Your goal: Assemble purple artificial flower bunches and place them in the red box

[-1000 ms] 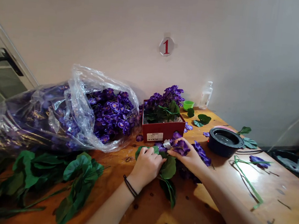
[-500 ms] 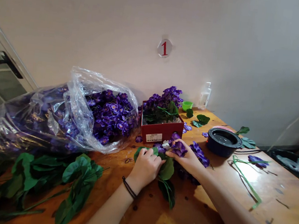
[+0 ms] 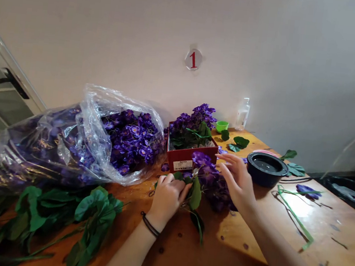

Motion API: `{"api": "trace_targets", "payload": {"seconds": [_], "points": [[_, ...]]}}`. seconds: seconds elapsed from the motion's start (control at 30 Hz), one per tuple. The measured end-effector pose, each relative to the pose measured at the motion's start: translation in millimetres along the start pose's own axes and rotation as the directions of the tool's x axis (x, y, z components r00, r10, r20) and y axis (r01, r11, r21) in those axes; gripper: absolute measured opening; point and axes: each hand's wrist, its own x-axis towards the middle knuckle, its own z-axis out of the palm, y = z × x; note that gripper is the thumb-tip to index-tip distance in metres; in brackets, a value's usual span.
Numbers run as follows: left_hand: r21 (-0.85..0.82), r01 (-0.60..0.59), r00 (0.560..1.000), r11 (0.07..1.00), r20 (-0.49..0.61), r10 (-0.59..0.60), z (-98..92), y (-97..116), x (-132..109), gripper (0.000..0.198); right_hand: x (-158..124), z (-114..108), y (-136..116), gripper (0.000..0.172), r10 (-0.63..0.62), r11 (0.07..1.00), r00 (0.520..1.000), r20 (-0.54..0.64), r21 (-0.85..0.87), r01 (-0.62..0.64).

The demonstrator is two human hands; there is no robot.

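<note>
- Left hand (image 3: 167,197), one: we are showing it bare, with rounded knuckles.
- Wristband (image 3: 150,225), one, black, thin, cord-like: we are wearing it around the left wrist, a small bump protruding at its outer end.
- Left forearm (image 3: 130,252), one: we are baring it.
- Right hand (image 3: 239,184), one: we are showing it bare, slender-fingered.
- Right forearm (image 3: 282,249), one: we are baring it, narrowing toward the wrist.

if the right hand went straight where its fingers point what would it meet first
Probably the red box: its near right corner lies just past the fingertips of the right hand. Depth is unclear; purple flowers by the thumb might come first.
</note>
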Motion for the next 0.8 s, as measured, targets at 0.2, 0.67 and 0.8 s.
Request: {"api": "trace_targets", "payload": {"seconds": [0.2,0.67,0.8], "points": [[-0.103,0.062,0.998,0.993,-0.012,-0.064,0.9,-3.2,0.5,0.036,-18.8,11.2,-19.6,0.027,-0.48,0.773,0.72,0.501,-0.148,0.617],[-0.59,0.285,0.845,0.755,-0.217,-0.488,-11.1,-24.9,-1.2,0.041,-31.7,21.1,-8.2,0.009,-0.213,0.977,0.937,0.278,0.033,0.213],[-0.737,0.258,0.787,0.624,-0.215,-0.579,-10.4,-33.3,-2.2,0.043,-36.6,34.9,-1.5,0.01,0.01,0.999,0.836,0.549,0.027,-0.03]]}}
